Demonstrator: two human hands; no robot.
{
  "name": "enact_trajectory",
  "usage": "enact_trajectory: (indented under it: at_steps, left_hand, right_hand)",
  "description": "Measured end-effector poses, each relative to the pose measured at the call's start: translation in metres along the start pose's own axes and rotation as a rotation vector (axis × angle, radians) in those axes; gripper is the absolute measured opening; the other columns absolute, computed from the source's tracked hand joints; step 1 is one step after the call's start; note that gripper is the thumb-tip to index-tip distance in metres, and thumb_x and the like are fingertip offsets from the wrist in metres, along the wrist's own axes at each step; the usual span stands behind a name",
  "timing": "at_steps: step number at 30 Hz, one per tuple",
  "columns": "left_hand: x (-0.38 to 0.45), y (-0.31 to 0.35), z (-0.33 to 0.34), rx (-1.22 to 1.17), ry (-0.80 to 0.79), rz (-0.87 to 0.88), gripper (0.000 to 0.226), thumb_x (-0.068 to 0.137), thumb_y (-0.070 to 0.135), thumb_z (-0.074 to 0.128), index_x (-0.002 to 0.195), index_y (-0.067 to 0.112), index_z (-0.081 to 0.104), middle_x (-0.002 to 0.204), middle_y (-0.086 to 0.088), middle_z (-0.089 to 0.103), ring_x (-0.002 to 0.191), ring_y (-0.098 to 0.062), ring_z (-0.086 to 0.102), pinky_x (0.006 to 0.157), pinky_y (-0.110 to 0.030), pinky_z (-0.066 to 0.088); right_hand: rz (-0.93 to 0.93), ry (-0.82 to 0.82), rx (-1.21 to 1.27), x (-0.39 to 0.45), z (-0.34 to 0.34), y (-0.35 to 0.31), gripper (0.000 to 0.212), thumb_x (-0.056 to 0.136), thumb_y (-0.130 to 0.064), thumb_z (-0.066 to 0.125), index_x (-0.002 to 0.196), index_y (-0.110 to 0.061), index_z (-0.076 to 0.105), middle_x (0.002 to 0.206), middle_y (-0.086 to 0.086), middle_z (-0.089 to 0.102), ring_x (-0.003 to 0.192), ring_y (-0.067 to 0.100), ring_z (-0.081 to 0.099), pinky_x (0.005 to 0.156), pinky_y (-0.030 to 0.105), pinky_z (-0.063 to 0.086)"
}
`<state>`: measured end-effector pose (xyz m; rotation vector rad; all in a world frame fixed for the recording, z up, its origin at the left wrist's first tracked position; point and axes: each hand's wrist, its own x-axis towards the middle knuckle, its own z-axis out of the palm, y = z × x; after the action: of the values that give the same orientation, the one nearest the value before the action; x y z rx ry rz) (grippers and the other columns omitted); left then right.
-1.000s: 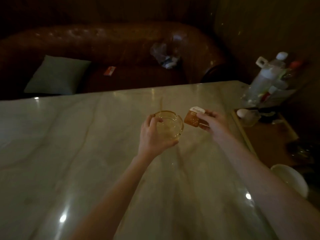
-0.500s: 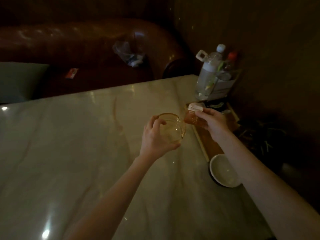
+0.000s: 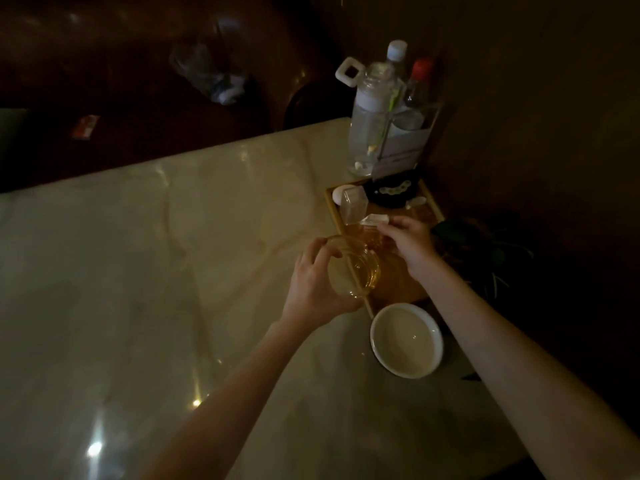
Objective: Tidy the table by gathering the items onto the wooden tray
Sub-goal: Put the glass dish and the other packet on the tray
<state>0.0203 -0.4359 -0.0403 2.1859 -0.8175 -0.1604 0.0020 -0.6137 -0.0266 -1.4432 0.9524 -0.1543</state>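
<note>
At the counter's (image 3: 173, 271) right edge I see the wooden tray (image 3: 433, 202). Left hand (image 3: 313, 285) grips the glass ashtray (image 3: 353, 268), fingers curled round its rim, held over the tray's near-left edge. Right hand (image 3: 408, 242) pinches a small orange packet (image 3: 372, 225) with a white top, over the tray's middle. Already on the tray: clear box (image 3: 353, 206), dark round item (image 3: 391, 194). White bowl (image 3: 406, 341) sits on the counter just beside the tray's near end. Bottles (image 3: 374, 112) stand beyond the tray.

arms: 2, bare to elbow | sleeves: none visible | left hand (image 3: 317, 285), right hand (image 3: 410, 242): no rings
</note>
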Motion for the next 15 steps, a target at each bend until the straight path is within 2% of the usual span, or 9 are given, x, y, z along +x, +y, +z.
enact_trajectory:
  at_steps: [2,5,8,11,13,15]
  left_hand:
    - [0.005,-0.001,0.010,-0.014,-0.006,0.030,0.075,0.048,0.043,0.081,0.109,0.011,0.053,0.122,-0.012,0.050,0.108,-0.014,0.042,0.087,-0.031,0.037]
    - [0.014,-0.006,0.027,-0.016,-0.032,0.046,0.079,0.047,0.048,0.079,0.112,0.014,0.049,0.123,-0.013,0.050,0.110,-0.025,0.050,0.089,-0.042,0.047]
    - [0.022,-0.010,0.041,-0.017,-0.075,0.064,0.083,0.048,0.054,0.072,0.115,0.010,0.050,0.125,-0.017,0.049,0.112,-0.031,0.051,0.092,-0.041,0.046]
    - [0.029,-0.014,0.053,-0.002,-0.125,0.083,0.084,0.047,0.052,0.076,0.115,0.018,0.042,0.128,-0.021,0.047,0.114,-0.035,0.050,0.093,-0.046,0.046]
    - [0.032,-0.015,0.059,0.000,-0.147,0.087,0.086,0.044,0.045,0.081,0.115,0.019,0.039,0.128,-0.021,0.047,0.114,-0.037,0.050,0.092,-0.049,0.047]
    - [0.034,-0.015,0.063,-0.004,-0.168,0.101,0.087,0.044,0.042,0.081,0.116,0.019,0.038,0.128,-0.021,0.046,0.114,-0.038,0.049,0.091,-0.050,0.047]
  right_hand:
    - [0.010,0.007,-0.018,0.008,-0.003,0.004,0.025,0.086,-0.014,0.060,0.111,-0.010,0.058,0.107,0.006,0.061,0.100,0.020,0.059,0.077,0.026,0.050]
    - [0.055,0.005,-0.041,0.020,-0.005,0.008,0.033,0.087,-0.015,0.060,0.118,-0.009,0.054,0.116,0.009,0.059,0.096,0.018,0.056,0.063,0.020,0.043]
    - [0.099,0.009,-0.029,0.031,-0.005,0.010,0.038,0.087,-0.014,0.059,0.123,-0.007,0.050,0.122,0.012,0.057,0.088,0.014,0.054,0.058,0.019,0.040]
    - [0.121,0.034,-0.022,0.040,-0.003,0.008,0.036,0.087,-0.010,0.059,0.122,-0.004,0.050,0.124,0.014,0.057,0.085,0.012,0.052,0.056,0.016,0.040]
    - [0.124,0.062,-0.015,0.046,-0.003,0.007,0.035,0.086,-0.005,0.060,0.119,0.000,0.052,0.125,0.016,0.057,0.091,0.017,0.053,0.058,0.014,0.041]
    - [0.131,0.095,-0.028,0.050,-0.002,0.005,0.035,0.084,-0.003,0.061,0.118,0.001,0.053,0.126,0.017,0.056,0.105,0.025,0.056,0.068,0.019,0.045]
